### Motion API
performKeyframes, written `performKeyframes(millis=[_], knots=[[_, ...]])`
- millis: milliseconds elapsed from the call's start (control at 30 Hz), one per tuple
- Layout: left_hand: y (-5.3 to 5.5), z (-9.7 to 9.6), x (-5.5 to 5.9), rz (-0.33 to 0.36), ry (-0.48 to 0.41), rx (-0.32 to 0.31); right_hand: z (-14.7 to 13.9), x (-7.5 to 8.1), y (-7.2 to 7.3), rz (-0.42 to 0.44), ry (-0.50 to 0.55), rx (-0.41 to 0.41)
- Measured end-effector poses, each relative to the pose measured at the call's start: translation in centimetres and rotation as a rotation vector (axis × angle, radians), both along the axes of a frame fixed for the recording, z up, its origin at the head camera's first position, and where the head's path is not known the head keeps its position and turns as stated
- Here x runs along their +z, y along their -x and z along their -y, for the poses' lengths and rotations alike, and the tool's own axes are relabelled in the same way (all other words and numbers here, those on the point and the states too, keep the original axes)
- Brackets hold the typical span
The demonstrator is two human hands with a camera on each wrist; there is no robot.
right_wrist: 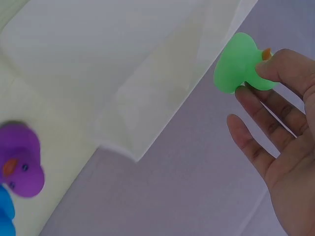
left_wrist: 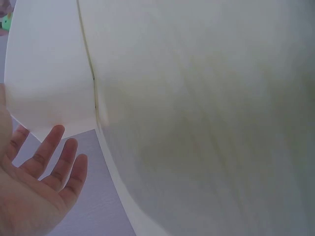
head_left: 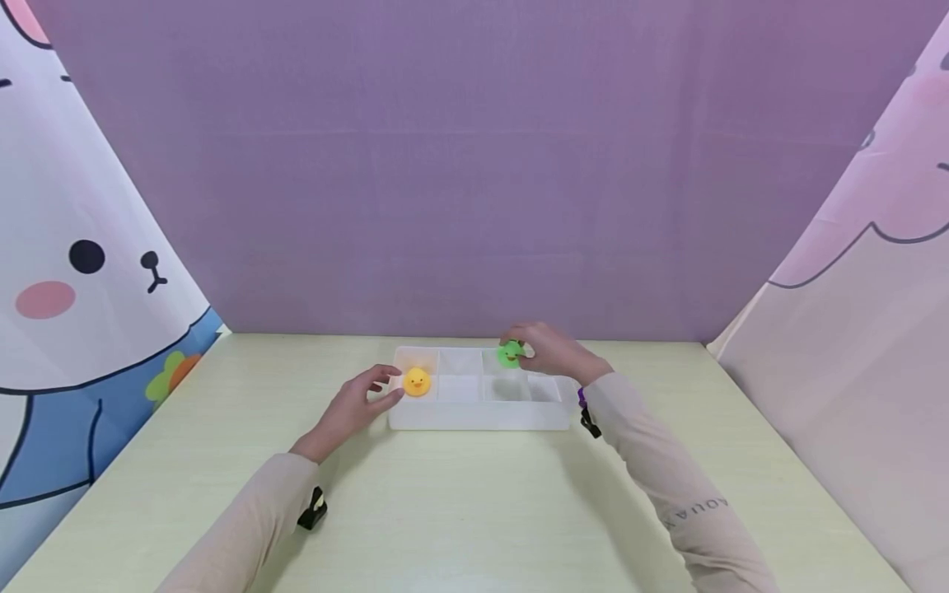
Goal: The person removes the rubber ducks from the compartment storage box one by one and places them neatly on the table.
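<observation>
One plain purple cloth (head_left: pixel 474 181) hangs behind a pale wood-grain desk (head_left: pixel 460 511), which carries a long white plastic box (head_left: pixel 479 416) divided into compartments. The left hand (head_left: pixel 359 403) grasps nothing, fingers loosely spread at the box's left end. The right hand (head_left: pixel 552 350) pinches a glossy bright-green toy duck (head_left: pixel 508 355) over the box, near its back rim. A round yellow toy duck (head_left: pixel 417 381) sits in the leftmost compartment; a glossy purple toy duck (right_wrist: pixel 22 160) and a partly cut-off blue one (right_wrist: pixel 6 214) lie on the desk.
</observation>
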State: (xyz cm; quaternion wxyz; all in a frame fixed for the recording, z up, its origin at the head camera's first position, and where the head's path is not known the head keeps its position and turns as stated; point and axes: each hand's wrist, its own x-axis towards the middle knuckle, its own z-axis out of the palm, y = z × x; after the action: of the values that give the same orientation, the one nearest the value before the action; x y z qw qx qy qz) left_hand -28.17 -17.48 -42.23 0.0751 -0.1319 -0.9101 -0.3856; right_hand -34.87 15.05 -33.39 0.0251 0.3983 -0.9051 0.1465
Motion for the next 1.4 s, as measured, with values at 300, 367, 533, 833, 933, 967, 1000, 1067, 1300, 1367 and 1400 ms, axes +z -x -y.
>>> performKeyframes(millis=[300, 367, 533, 833, 933, 967, 1000, 1067, 1300, 1367, 1400], knots=[[0.1, 0.0, -0.1, -0.006, -0.004, 0.000, -2.6, 0.0, -0.1, -0.035, 0.024, -0.003], [0.1, 0.0, -0.1, -0.006, -0.002, 0.002, -3.2, -0.1, -0.2, -0.044, 0.020, -0.010], [0.1, 0.1, -0.2, -0.008, 0.001, -0.001, -4.8, -0.1, -0.2, -0.049, 0.014, -0.040], [0.2, 0.3, -0.3, -0.016, 0.002, -0.006, -7.5, -0.2, -0.5, -0.070, 0.018, -0.088], [0.2, 0.3, -0.3, -0.018, 0.000, -0.008, -8.4, -0.3, -0.7, -0.062, 0.019, -0.117], [0.2, 0.3, -0.2, -0.018, -0.002, -0.009, -8.8, -0.3, -0.7, -0.066, 0.019, -0.118], [0.2, 0.3, -0.2, -0.017, -0.003, -0.010, -9.1, -0.3, -0.8, -0.070, 0.018, -0.121], [0.2, 0.3, -0.2, -0.016, -0.003, -0.010, -9.8, -0.4, -0.8, -0.079, 0.015, -0.130], [0.2, 0.3, -0.3, -0.011, 0.001, -0.002, -12.2, -0.9, -0.9, -0.108, 0.013, -0.135], [0.2, 0.3, -0.3, -0.011, -0.001, -0.003, -12.8, -1.0, -1.1, -0.105, 0.011, -0.148], [0.2, 0.3, -0.3, -0.012, -0.001, -0.003, -13.1, -1.0, -1.2, -0.100, 0.007, -0.158]])
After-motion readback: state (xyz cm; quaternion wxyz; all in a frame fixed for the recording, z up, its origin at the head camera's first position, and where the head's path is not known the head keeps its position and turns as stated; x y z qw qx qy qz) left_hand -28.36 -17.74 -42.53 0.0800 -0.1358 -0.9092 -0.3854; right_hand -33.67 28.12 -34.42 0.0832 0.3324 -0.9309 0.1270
